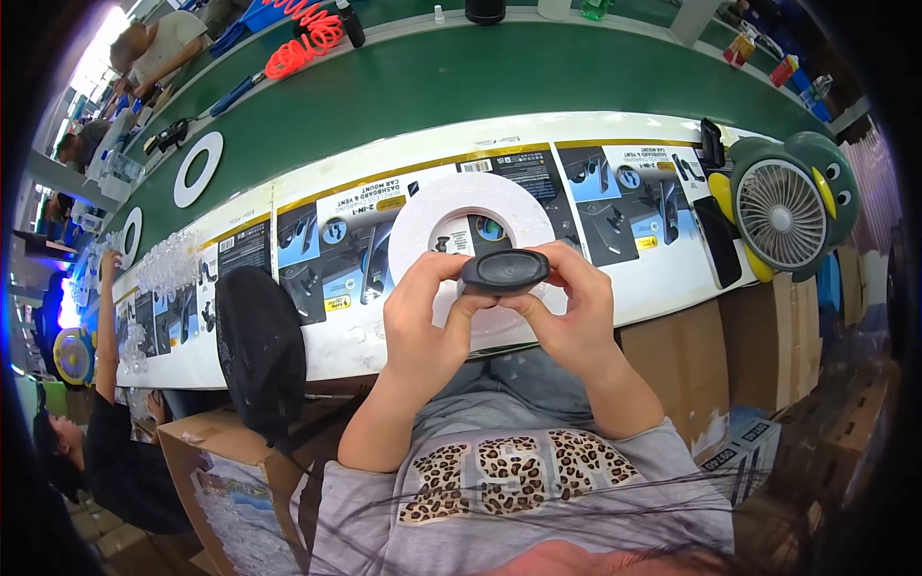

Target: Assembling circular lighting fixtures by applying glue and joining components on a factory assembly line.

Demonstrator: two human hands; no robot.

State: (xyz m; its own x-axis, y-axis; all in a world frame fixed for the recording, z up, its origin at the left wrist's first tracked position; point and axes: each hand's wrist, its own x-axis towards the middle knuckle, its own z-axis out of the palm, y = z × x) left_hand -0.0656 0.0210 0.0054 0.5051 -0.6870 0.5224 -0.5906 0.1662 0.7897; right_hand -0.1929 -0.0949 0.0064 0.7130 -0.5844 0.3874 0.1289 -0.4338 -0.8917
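Note:
A black oval plastic part (506,270) with a raised rim is held up in front of me by both hands. My left hand (429,317) is closed on its left end, thumb and fingers pinching the edge. On the opposite end my right hand (576,312) grips in the same way, and the two thumbs nearly meet underneath. Below and behind the part, a thick white ring (413,228), like a roll, lies flat on the bench. Printed cardboard packaging sheets (605,211) in black and white show around it and through its hole.
A green penguin-shaped fan (783,211) stands at right, beside a black phone (715,242). At left are a dark cloth-covered object (257,346) and clear plastic pieces (175,261). White rings (198,170) lie on the green bench near a red coiled hose (307,40). A co-worker (120,451) reaches in from the left.

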